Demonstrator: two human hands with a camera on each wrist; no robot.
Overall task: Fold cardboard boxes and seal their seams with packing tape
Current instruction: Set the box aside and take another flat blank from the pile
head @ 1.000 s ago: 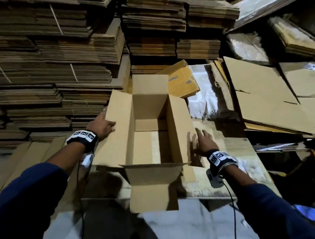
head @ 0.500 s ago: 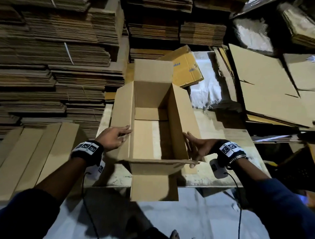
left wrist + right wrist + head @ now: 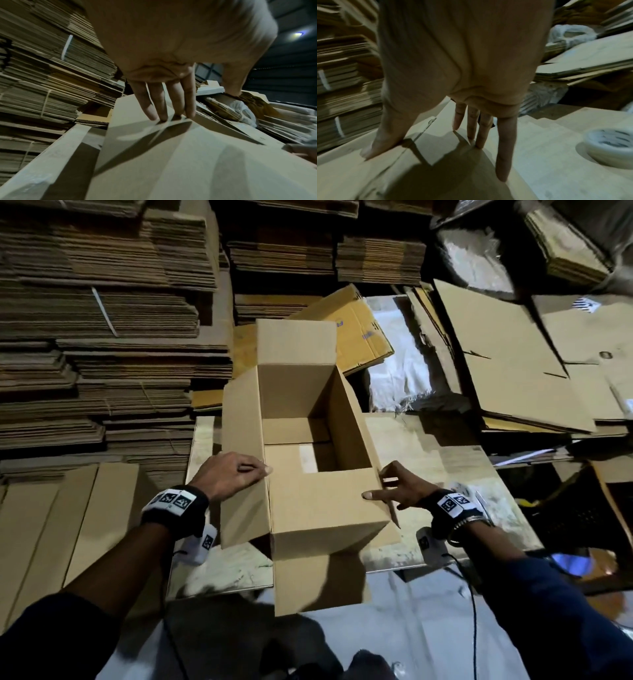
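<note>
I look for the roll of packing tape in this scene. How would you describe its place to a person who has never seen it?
Start at the pale worktable where the open cardboard box stands. The tape roll lies flat on the tabletop beside the right hand, apart from the box. It is the only round, whitish ring among flat brown cardboard.

Your box (image 3: 308,419) stands on the table (image 3: 424,446) straight in front of you, its near flap (image 3: 325,501) folded over the opening and its far flap (image 3: 296,342) upright. Your left hand (image 3: 227,474) rests on the left flap, your right hand (image 3: 400,486) at the near flap's right edge. A tape roll (image 3: 611,146) lies on the table right of that hand (seen only from the right wrist). Stacks of flattened cardboard (image 3: 102,337) rise to your left and behind the box; loose sheets (image 3: 507,364) lean at the far right.
</note>
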